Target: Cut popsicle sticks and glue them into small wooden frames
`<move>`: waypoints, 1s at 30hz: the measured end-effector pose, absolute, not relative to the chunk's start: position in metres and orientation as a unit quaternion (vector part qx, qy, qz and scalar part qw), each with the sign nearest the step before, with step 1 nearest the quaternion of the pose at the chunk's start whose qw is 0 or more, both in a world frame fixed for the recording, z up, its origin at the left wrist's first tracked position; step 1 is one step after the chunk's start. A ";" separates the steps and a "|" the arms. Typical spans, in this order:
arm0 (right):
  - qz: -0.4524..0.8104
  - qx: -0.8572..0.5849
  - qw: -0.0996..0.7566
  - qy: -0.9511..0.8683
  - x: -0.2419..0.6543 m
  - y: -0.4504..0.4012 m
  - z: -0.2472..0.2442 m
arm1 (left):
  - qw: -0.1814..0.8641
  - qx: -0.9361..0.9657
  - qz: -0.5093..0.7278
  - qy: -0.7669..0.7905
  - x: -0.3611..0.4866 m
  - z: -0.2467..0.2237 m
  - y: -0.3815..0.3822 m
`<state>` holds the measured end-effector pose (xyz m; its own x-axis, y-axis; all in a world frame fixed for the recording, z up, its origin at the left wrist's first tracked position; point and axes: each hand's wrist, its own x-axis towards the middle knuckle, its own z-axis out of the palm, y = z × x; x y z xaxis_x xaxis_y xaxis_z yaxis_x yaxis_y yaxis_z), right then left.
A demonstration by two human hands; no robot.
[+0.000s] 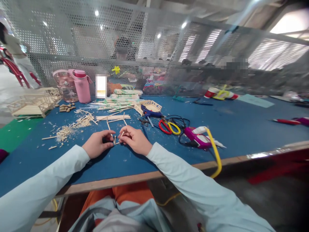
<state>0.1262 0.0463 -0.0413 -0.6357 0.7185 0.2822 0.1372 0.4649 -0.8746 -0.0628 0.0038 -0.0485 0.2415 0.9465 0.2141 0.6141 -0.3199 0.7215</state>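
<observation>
My left hand (98,144) is curled at the left side of a small frame of thin wooden sticks (110,131) low over the blue table, its thumb and fingertips closed on the frame's near corner. At the other side of that corner, my right hand (137,140) pinches a short wooden stick (121,135) that slants upward. Other sticks of the frame stand upright or run away from me. Just beyond it lies a row of loose wooden sticks (118,118). The joints between my fingertips are partly hidden.
Left are stick offcuts (64,132), peanuts (66,108), a pink bottle (82,87) and finished stick models (31,104). Right of my hands lie a blue glue gun (152,112), red-and-yellow-handled scissors (172,128) and a purple tool (199,138) with a yellow cord. Perforated metal screen (96,42) behind.
</observation>
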 end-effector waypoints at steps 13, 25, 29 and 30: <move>0.403 -0.278 0.309 -0.815 0.123 0.050 -0.044 | 0.174 0.761 0.266 0.565 -0.054 -0.042 0.001; 0.302 -0.303 0.270 -0.863 0.122 0.049 -0.038 | 0.152 0.781 0.277 0.539 -0.055 -0.045 0.004; 0.285 -0.301 0.267 -0.870 0.121 0.047 -0.037 | 0.153 0.780 0.277 0.540 -0.055 -0.045 0.003; 0.282 -0.301 0.269 -0.870 0.121 0.047 -0.037 | 0.153 0.781 0.276 0.539 -0.055 -0.045 0.003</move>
<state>0.1208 0.0473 -0.0373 -0.6741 0.6759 0.2979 0.3733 0.6597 -0.6522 -0.0553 0.0030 -0.0450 0.2665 0.9267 0.2652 0.7579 -0.3714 0.5364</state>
